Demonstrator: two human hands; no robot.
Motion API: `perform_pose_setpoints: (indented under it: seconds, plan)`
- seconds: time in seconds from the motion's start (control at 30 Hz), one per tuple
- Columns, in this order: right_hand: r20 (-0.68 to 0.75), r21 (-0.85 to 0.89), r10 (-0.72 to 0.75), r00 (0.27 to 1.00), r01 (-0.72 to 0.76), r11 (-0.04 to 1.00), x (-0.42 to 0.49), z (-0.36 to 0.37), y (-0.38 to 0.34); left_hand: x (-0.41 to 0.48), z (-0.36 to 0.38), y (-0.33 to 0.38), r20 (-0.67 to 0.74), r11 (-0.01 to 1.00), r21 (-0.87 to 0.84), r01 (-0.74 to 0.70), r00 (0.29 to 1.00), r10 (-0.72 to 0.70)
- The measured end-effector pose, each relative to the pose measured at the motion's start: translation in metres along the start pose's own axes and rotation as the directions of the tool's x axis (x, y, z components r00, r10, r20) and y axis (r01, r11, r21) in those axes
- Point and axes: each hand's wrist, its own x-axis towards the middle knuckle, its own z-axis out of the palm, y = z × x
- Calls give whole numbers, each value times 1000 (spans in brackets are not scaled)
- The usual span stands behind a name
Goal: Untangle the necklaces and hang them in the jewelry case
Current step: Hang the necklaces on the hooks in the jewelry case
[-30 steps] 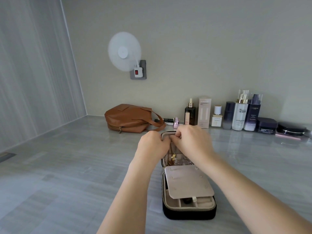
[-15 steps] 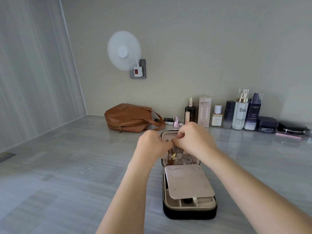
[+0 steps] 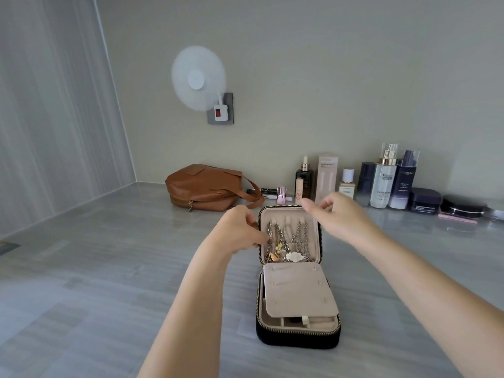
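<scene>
Head view — one jewelry case, four chains; left fingers pinching one, right fingers spread.

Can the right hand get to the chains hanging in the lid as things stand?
Probably yes. The right hand hovers open by the lid's top right corner, nothing between it and the chains. The left hand only touches the leftmost chain.
</scene>
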Motion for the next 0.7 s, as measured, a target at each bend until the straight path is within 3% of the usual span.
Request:
perform_pose_setpoints:
  seconds: [0.1,0.17,0.23,0.5,0.7]
  plan:
    - [305,60,70,950,-92,994,-16,3,19,-2,-5,-2,150,995,-72,68,987,-56]
    - [401,114,82,912,-139,984,-25,9,34,-6,-5,-3,303,996,26,89,948,-93]
    - [404,159,72,912,-148,976,-32,14,41,-11,-4,-2,356,991,102,91,927,-121]
    - [306,232,16,952,-91,968,-38,19,45,-9,-7,-7,327,990,-13,141,936,-129]
    - [298,260,-1,955,-80,962,-36,22,46,-12,3,-2,274,987,127,96,953,-128]
